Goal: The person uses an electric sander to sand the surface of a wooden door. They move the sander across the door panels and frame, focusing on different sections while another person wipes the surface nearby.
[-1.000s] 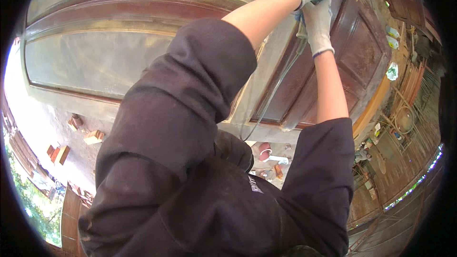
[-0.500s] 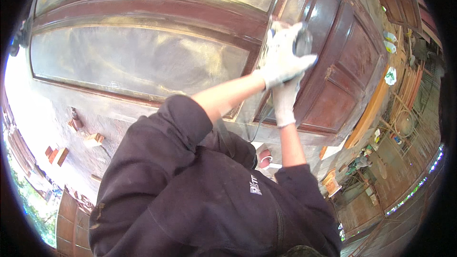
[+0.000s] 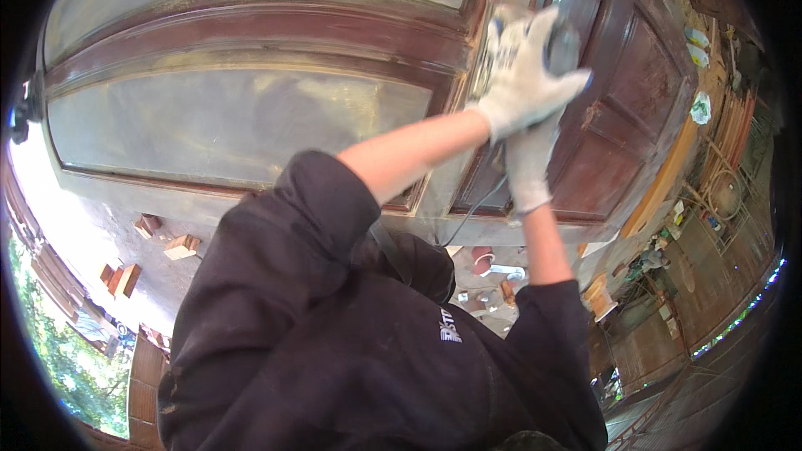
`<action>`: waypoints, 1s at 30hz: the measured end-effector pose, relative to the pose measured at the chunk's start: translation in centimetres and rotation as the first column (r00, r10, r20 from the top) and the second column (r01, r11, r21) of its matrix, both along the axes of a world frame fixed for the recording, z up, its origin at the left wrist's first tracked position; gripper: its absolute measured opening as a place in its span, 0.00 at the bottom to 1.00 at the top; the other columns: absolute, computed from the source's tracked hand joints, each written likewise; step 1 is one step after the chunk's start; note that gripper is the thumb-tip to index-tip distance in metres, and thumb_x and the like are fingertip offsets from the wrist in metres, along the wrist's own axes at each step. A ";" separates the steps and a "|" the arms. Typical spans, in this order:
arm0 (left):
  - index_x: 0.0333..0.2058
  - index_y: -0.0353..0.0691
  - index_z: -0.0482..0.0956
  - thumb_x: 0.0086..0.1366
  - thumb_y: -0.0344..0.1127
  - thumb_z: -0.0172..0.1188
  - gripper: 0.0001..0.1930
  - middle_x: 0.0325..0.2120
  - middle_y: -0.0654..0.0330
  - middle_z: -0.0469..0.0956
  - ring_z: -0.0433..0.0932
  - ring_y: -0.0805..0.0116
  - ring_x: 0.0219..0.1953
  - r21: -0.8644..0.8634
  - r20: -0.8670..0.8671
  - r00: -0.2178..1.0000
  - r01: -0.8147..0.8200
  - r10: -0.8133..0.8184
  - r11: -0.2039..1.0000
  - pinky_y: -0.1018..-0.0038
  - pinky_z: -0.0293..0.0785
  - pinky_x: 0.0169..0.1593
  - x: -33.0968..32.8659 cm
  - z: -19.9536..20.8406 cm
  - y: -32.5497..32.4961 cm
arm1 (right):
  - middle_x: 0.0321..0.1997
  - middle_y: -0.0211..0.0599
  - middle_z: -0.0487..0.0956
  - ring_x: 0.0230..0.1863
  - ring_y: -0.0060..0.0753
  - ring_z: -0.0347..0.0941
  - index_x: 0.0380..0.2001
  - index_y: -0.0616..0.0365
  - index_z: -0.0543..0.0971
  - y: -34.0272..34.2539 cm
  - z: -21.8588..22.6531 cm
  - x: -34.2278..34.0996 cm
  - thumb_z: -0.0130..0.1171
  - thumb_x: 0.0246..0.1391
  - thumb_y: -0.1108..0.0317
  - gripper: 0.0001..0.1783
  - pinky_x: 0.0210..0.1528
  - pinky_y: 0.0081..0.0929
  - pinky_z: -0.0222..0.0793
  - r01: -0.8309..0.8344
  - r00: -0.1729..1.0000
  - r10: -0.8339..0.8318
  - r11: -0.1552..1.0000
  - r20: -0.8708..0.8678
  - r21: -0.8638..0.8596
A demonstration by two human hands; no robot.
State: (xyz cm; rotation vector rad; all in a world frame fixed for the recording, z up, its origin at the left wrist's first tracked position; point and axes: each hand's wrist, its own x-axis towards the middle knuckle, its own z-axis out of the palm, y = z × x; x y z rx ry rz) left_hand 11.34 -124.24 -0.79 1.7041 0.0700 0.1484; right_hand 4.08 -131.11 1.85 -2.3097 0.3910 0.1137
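Observation:
A large panelled wooden door [image 3: 251, 29] lies under my hands, dark reddish brown with greyish, dusty-looking areas. My left hand [image 3: 530, 75], in a white glove with blue fingertips, is clasped over what looks like a corded power sander. A dark rounded part of the sander [image 3: 565, 48] shows beside the left thumb; the rest is hidden or blurred. Lower down and partly under the left wrist, my right hand [image 3: 531, 163], gloved too, is closed on the tool's rear. From there a thin dark cable [image 3: 476, 209] hangs down past the door's near edge.
Small wood blocks [image 3: 181, 246] sit on the floor at left. Beyond the door's right edge lie a light wooden board [image 3: 664, 179], small bags [image 3: 700, 108] and stacked timber strips [image 3: 735, 138]. A reddish cylindrical thing [image 3: 482, 260] stands below the near edge.
Both hands and the sander have moved to the right and slightly away along the door's upright frame. The view has shifted slightly too. Both hands keep their hold.

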 end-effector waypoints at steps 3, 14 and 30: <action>0.64 0.40 0.62 0.51 0.55 0.70 0.46 0.56 0.44 0.71 0.64 0.47 0.63 0.032 0.010 0.999 -0.051 0.050 0.998 0.55 0.56 0.66 7.3 0.6 -0.6 | 0.57 0.56 0.77 0.59 0.51 0.75 0.62 0.65 0.63 -1.2 0.6 8.0 0.67 0.52 0.57 0.40 0.59 0.39 0.68 -0.111 0.992 0.116 0.988 0.045 -0.108; 0.65 0.41 0.62 0.53 0.58 0.67 0.45 0.54 0.39 0.75 0.72 0.41 0.58 0.106 -0.029 0.999 -0.011 0.014 0.994 0.55 0.65 0.62 18.6 0.9 -0.5 | 0.55 0.56 0.78 0.57 0.48 0.75 0.57 0.64 0.70 -1.7 0.0 19.8 0.65 0.53 0.57 0.32 0.57 0.38 0.69 -0.286 0.954 0.266 0.948 0.141 0.141; 0.64 0.37 0.62 0.54 0.47 0.73 0.43 0.59 0.52 0.69 0.65 0.54 0.63 0.058 -0.198 0.948 0.263 -0.247 0.963 0.60 0.59 0.67 -19.8 2.2 2.4 | 0.41 0.61 0.81 0.43 0.66 0.78 0.65 0.56 0.50 1.4 0.4 -20.7 0.68 0.50 0.52 0.49 0.42 0.54 0.74 0.101 0.972 -0.132 0.982 -0.196 -0.160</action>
